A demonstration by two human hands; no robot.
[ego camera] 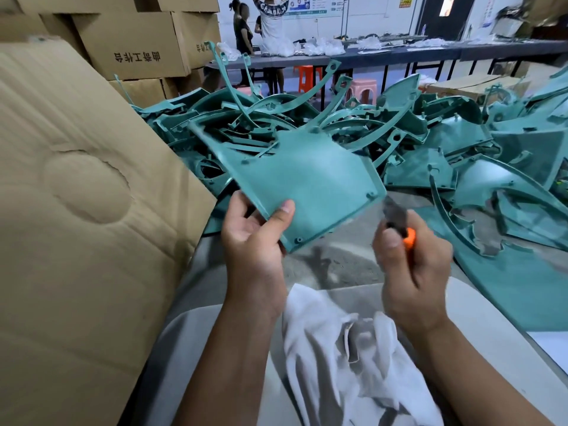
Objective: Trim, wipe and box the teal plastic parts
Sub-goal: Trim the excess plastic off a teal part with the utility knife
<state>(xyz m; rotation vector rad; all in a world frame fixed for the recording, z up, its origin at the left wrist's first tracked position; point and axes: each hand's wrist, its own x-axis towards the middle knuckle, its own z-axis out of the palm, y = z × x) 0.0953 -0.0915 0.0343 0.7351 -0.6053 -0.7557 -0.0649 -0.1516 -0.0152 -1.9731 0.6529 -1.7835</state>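
Note:
My left hand point(255, 238) grips the near left corner of a flat teal plastic panel point(307, 179), thumb on top, holding it up and tilted over the floor. My right hand point(412, 265) grips a trimming knife point(399, 224) with an orange body; its blurred blade points up at the panel's lower right edge, close to the corner. A white cloth point(347, 358) lies across my lap, below both hands.
A large pile of teal parts point(445, 133) covers the floor ahead and to the right. A big open cardboard box flap point(76, 195) stands at my left, with stacked cartons point(135, 44) behind. People stand at a long table point(399, 53) far back, near plastic stools point(362, 90).

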